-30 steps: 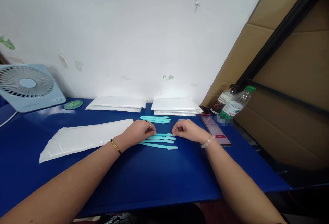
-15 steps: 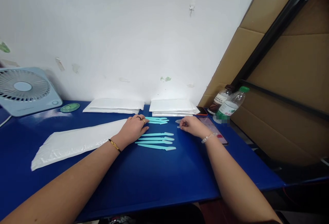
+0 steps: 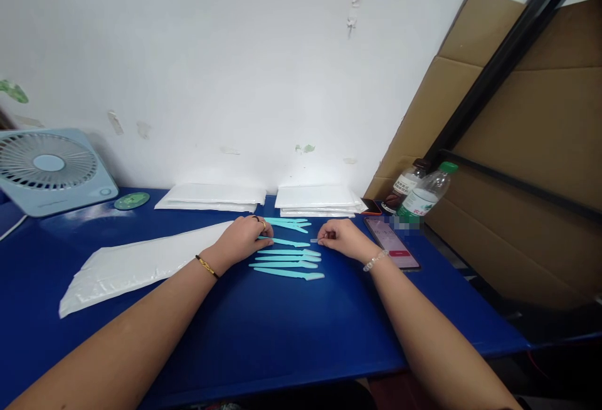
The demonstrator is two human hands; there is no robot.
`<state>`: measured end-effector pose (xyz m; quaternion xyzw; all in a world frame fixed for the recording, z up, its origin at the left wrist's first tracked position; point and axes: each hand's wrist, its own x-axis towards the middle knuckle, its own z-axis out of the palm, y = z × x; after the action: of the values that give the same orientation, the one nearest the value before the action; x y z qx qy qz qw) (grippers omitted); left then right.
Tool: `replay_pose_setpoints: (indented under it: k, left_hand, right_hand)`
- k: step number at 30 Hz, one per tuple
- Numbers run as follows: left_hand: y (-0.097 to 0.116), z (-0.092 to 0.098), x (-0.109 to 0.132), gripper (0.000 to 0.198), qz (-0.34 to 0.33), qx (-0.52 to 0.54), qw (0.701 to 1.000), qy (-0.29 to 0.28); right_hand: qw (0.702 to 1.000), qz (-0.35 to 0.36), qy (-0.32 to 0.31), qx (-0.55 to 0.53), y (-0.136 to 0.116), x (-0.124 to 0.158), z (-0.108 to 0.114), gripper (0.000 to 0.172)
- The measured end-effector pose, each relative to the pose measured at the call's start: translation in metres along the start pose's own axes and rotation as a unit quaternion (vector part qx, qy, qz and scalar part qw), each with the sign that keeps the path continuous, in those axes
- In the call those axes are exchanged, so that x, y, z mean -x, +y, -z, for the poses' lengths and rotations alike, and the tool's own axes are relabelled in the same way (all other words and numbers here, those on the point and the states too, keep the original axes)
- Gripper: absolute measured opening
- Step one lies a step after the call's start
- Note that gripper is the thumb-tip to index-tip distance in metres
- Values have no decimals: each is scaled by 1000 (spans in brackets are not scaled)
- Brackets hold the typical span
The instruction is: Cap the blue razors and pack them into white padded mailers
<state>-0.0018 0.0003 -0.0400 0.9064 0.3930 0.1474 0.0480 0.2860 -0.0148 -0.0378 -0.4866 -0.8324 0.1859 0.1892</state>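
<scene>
Several slim turquoise razors (image 3: 288, 263) lie side by side in a row on the blue table (image 3: 263, 328). My left hand (image 3: 244, 239) is curled, its fingertips pinching the left end of one more turquoise razor (image 3: 288, 242) just above the row. My right hand (image 3: 339, 237) is curled too and pinches that razor's pale right tip. A second small bunch of turquoise razors (image 3: 288, 223) lies behind my hands.
A long white padded envelope (image 3: 136, 262) lies left of my left hand. Two stacks of white envelopes (image 3: 212, 197) (image 3: 317, 200) sit by the wall. A phone (image 3: 392, 242), two bottles (image 3: 421, 195) and cardboard stand right; a small fan (image 3: 49, 168) far left.
Both hands went back to the far bunch of razors, then came forward again; they now hold one more razor between them just above the row.
</scene>
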Motion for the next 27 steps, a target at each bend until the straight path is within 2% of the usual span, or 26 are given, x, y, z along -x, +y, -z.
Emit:
replay_pose_setpoints:
  k: [9, 12, 14, 19, 27]
  left_hand:
    - [1, 1, -1, 28, -19, -47, 999, 9]
    - [2, 1, -1, 29, -17, -43, 999, 13]
    - [3, 2, -1, 29, -14, -41, 999, 13]
    - [4, 2, -1, 28, -13, -39, 999, 11]
    - [2, -1, -2, 28, -12, -48, 999, 9]
  right_hand:
    - [997, 16, 27, 72, 0, 1, 4, 17]
    - [998, 16, 17, 64, 0, 1, 4, 16]
    - [997, 33, 7, 65, 0, 1, 4, 13]
    - [994, 77, -3, 78, -1, -2, 2, 18]
    - [992, 89, -1, 91, -5, -3, -2, 18]
